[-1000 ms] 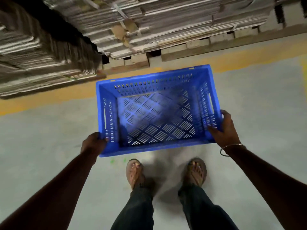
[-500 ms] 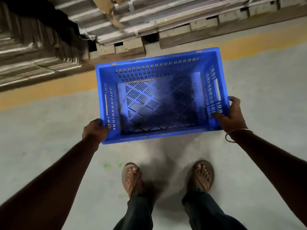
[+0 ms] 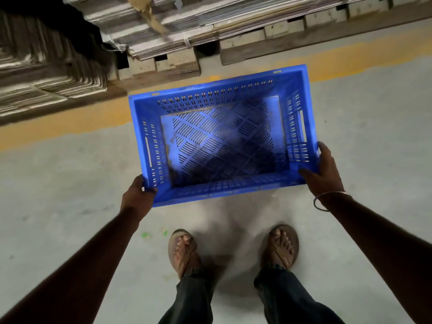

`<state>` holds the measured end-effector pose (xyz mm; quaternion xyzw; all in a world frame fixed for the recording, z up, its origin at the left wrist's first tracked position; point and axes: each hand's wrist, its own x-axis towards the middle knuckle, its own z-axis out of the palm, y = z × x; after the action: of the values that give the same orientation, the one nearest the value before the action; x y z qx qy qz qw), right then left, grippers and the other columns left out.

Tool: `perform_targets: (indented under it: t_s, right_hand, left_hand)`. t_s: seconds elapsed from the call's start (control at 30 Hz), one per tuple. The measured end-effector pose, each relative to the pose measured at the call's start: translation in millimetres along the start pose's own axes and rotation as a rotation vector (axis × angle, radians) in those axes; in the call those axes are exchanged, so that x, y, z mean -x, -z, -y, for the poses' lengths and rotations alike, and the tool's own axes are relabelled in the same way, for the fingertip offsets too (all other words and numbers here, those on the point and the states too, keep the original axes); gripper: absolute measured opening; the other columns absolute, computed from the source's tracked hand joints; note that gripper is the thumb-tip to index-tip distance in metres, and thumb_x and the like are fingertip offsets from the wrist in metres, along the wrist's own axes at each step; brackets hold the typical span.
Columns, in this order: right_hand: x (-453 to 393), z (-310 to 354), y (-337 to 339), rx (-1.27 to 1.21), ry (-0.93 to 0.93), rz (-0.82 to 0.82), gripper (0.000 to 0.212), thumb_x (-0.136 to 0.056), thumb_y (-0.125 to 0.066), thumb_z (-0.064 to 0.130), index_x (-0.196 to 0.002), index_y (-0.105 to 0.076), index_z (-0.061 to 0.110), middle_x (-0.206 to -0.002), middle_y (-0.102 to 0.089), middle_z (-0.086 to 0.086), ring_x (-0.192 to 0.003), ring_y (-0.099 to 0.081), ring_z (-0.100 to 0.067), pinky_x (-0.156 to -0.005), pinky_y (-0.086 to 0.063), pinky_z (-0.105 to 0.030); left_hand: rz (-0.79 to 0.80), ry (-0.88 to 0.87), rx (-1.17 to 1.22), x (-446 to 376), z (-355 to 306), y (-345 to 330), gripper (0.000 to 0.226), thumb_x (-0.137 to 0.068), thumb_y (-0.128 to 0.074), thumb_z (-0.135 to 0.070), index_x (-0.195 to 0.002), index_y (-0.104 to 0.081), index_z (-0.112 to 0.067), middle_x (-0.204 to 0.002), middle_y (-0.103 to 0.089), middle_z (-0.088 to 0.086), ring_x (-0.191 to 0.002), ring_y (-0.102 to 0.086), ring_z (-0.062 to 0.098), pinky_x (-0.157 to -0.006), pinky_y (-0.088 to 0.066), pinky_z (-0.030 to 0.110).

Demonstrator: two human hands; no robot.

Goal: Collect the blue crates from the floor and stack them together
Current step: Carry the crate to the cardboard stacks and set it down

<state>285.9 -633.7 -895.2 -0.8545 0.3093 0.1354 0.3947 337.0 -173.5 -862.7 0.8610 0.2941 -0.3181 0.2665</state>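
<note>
One empty blue plastic crate [image 3: 219, 94] with slotted walls and a slotted bottom is held level in front of me, above the grey floor. My left hand [image 3: 136, 197] grips its near left corner, thumb over the rim. My right hand [image 3: 321, 173], with a thin bangle at the wrist, grips the near right corner. The crate's open side faces up. No other blue crate is in view.
Stacks of flattened cardboard [image 3: 163, 31] on wooden pallets [image 3: 243, 42] stand just beyond the crate, and another stack [image 3: 42, 73] is at the far left. A yellow floor stripe [image 3: 70, 122] runs along them. My sandalled feet [image 3: 184, 251] stand on grey concrete below the crate.
The crate in my two hands has moved away from my feet, toward the pallets; both hands keep their grip.
</note>
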Motion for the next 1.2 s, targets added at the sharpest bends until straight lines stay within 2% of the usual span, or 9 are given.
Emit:
perform_targets:
  t_s: [0.1, 0.17, 0.37, 0.47, 0.57, 0.67, 0.83, 1.03, 1.2]
  right_hand:
    - [20.0, 2.6, -1.0, 0.040, -0.092, 0.036, 0.091, -0.065, -0.062, 0.027, -0.148, -0.027, 0.017, -0.129, -0.053, -0.020, -0.109, -0.054, -0.034, -0.085, -0.042, -0.035]
    - [21.0, 3.5, -2.6, 0.035, -0.128, 0.052, 0.094, -0.064, -0.062, 0.029, -0.150, -0.024, 0.018, -0.128, -0.053, -0.020, -0.105, -0.055, -0.033, -0.080, -0.038, -0.031]
    - [9.4, 2.7, -1.9, 0.100, -0.167, 0.117, 0.091, -0.066, -0.066, 0.029, -0.145, -0.021, 0.023, -0.119, -0.054, -0.021, -0.103, -0.055, -0.039, -0.081, -0.045, -0.039]
    - [14.8, 8.2, 7.5, 0.159, -0.123, 0.127, 0.086, -0.066, -0.068, 0.032, -0.140, -0.028, 0.017, -0.119, -0.055, -0.023, -0.104, -0.055, -0.041, -0.086, -0.048, -0.045]
    - [37.1, 19.8, 21.0, 0.262, 0.016, 0.109, 0.089, -0.071, -0.069, 0.027, -0.148, -0.029, 0.006, -0.137, -0.044, -0.028, -0.124, -0.043, -0.045, -0.104, -0.039, -0.049]
    - [65.5, 49.4, 47.6, 0.302, 0.151, 0.122, 0.090, -0.071, -0.065, 0.023, -0.151, -0.027, 0.006, -0.149, -0.033, -0.026, -0.135, -0.034, -0.043, -0.114, -0.030, -0.043]
    - [120.0, 116.5, 119.8, 0.349, 0.249, 0.170, 0.090, -0.071, -0.063, 0.018, -0.153, -0.024, 0.011, -0.154, -0.031, -0.017, -0.140, -0.031, -0.035, -0.116, -0.031, -0.041]
    - [234.5, 207.9, 244.1, 0.370, 0.237, 0.170, 0.088, -0.075, -0.066, 0.019, -0.153, -0.025, 0.013, -0.156, -0.028, -0.019, -0.143, -0.027, -0.034, -0.115, -0.032, -0.040]
    - [322.7, 255.7, 327.7, 0.333, 0.338, 0.023, 0.085, -0.070, -0.068, 0.017, -0.149, -0.036, 0.011, -0.155, -0.030, -0.020, -0.141, -0.032, -0.038, -0.113, -0.035, -0.044]
  left_hand:
    - [0.132, 0.088, 0.216, 14.7, 7.9, 2.9, 0.068, -0.069, -0.063, -0.031, -0.133, -0.048, -0.049, -0.114, -0.064, -0.005, -0.098, -0.060, 0.024, -0.083, -0.051, 0.042]
    - [0.219, 0.137, 0.348, 18.8, 7.9, 0.4, 0.072, -0.065, -0.062, -0.026, -0.130, -0.046, -0.055, -0.114, -0.064, -0.008, -0.100, -0.059, 0.020, -0.086, -0.050, 0.044]
    - [0.223, 0.022, 0.211, 15.1, 8.9, -1.1, 0.075, -0.063, -0.065, -0.034, -0.133, -0.040, -0.045, -0.121, -0.065, -0.004, -0.105, -0.060, 0.021, -0.091, -0.047, 0.043]
    - [0.213, -0.010, 0.073, 20.2, 9.3, 1.9, 0.076, -0.062, -0.063, -0.047, -0.131, -0.035, -0.035, -0.118, -0.065, 0.004, -0.101, -0.064, 0.035, -0.086, -0.051, 0.046]
    - [0.193, -0.183, -0.067, 50.2, -13.7, 9.7, 0.081, -0.076, -0.066, -0.034, -0.147, -0.028, -0.029, -0.137, -0.054, 0.003, -0.117, -0.058, 0.033, -0.090, -0.049, 0.041]
    - [0.199, -0.336, -0.172, 84.9, -40.0, 25.2, 0.089, -0.090, -0.069, -0.021, -0.158, -0.013, -0.023, -0.162, -0.026, 0.000, -0.143, -0.037, 0.023, -0.111, -0.036, 0.036]
    - [0.220, -0.622, -0.231, 176.2, -92.1, 79.9, 0.083, -0.093, -0.066, -0.016, -0.158, -0.015, -0.016, -0.161, -0.008, -0.011, -0.151, -0.012, 0.012, -0.118, -0.014, 0.020]
    - [0.186, -0.824, -0.353, 323.8, -152.0, 166.5, 0.082, -0.088, -0.055, -0.040, -0.158, -0.014, -0.032, -0.165, -0.012, -0.009, -0.151, -0.018, 0.013, -0.119, -0.030, 0.039]
    - [0.170, -1.009, -0.398, 424.4, -182.1, 223.6, 0.079, -0.091, -0.046, -0.063, -0.157, -0.021, -0.029, -0.164, -0.016, -0.010, -0.151, -0.016, 0.007, -0.120, -0.026, 0.030]
